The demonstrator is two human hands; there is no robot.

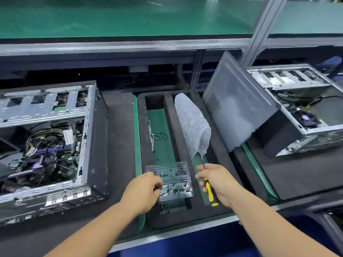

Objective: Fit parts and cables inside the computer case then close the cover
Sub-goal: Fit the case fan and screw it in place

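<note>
Cases first: open computer case [46, 141] on its side at left, cables & boards exposed; second open case [304, 112] far right, grey cover panel [239, 108] leaning against it. Between them, black foam tray [185, 130] w/ crumpled plastic bag [193, 125] inside. Clear screw box [172, 180] at tray's near end. Right hand [217, 180] wrapped round yellow-black screwdriver [209, 190]. Left hand [143, 191] at box's left edge, fingertips pinched on sth small, prob a screw – can't tell.
</note>
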